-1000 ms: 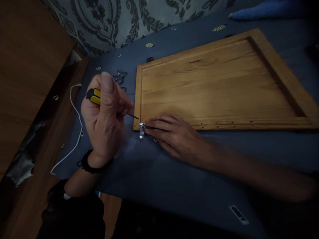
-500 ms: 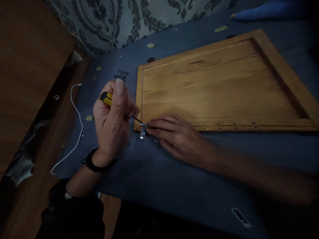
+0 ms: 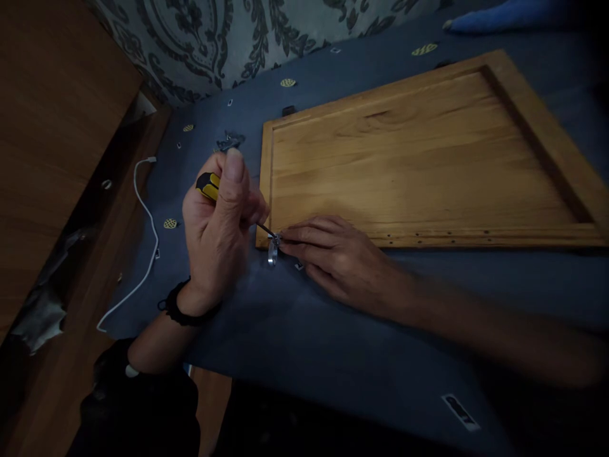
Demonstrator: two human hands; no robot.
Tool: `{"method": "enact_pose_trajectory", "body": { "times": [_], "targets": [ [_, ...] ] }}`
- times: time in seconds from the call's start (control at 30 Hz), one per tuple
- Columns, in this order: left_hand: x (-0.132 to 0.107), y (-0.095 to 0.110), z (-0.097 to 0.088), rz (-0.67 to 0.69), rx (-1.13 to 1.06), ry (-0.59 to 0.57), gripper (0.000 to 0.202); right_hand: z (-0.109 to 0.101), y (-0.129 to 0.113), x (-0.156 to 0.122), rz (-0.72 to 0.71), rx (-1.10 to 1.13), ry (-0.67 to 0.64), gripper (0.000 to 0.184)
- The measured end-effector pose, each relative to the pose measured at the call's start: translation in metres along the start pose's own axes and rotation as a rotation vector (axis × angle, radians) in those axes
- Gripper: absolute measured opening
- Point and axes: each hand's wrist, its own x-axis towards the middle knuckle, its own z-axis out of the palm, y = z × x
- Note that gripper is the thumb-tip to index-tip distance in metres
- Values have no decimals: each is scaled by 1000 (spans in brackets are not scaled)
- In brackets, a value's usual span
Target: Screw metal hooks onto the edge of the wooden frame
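Screwdriver (image 3: 208, 186), yellow and black: handle wrapped in the fingers of your left hand (image 3: 214, 231), shaft slanting down past them to the hinge. Metal hinge (image 3: 273, 252), one: just beside your right fingertips, at the near left corner of the panel. Your right hand (image 3: 345, 263): fingers extended together, tips at the hinge; whether they pinch it, you cannot tell. Framed wooden panel (image 3: 404, 152): beneath and beyond your right fingers. White cable (image 3: 157, 241): left of your left fingers, well apart.

Wall (image 3: 200, 38): dark leafy scrolls curling right across the top!
Brown furniture (image 3: 61, 89): looming upper left!
Light: dim, murky.
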Motion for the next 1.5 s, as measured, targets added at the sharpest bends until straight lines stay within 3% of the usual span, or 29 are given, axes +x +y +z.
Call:
{"method": "enact_pose_trajectory", "body": {
  "times": [0.37, 0.57, 0.7, 1.0, 1.33, 1.5],
  "targets": [
    [0, -1, -4, -20, 10, -78, 53, -1, 0, 1, 4, 11, -1, 34],
    [5, 4, -24, -61, 147, -284, 26, -1, -1, 0, 11, 14, -14, 36],
    [13, 16, -38, -84, 313, -379, 21, -1, -1, 0, 24, 13, -26, 36],
    [22, 17, -49, 47, 492, -370, 16, 1, 1, -1, -6, -5, 7, 33],
    [18, 19, -42, -10, 454, -299, 22, 1, 0, 1, -17, -9, 24, 33],
    [17, 19, -46, 118, 577, -344, 15, 0, 1, 0, -11, -12, 23, 33]
  ]
}}
